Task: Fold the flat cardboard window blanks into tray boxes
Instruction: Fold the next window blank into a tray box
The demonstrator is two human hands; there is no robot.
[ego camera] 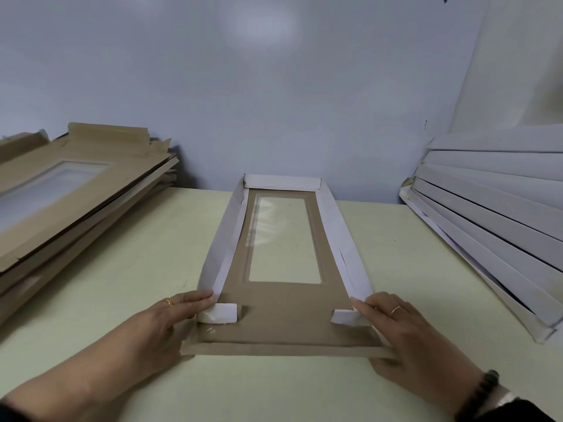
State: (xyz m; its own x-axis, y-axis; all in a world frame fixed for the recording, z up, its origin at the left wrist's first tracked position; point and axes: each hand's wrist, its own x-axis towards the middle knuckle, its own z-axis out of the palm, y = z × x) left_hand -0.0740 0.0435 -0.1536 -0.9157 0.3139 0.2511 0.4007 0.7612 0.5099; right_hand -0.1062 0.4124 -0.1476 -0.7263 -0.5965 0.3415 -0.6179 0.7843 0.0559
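Cardboard fills the middle of the bench [122,269]: a half-folded blank [274,324] lies lengthwise, its far end close to the wall [274,86] and its near end between our hands. Its long side walls and far end wall are raised, white faces inward, around a brown floor with a clear window [283,239]. The near flap [283,350] lies flat towards us.

Our left hand [158,324] grips the near left corner, straight fingers along the outside of the left wall, with a white tab [217,313] folded inward just beside them. Our right hand [405,333] grips the near right corner the same way, beside another tab [344,316]. We cannot see either thumb; the cardboard and the hands hide them. The left hand wears a gold ring, the right a thin band, and a dark bead bracelet [484,388] sits on the right wrist.

At the bench's left edge a stack of blanks [76,190] runs out of frame. At the right edge, folded white trays [493,214] lean in a row, also cut off. We find no readable writing anywhere.
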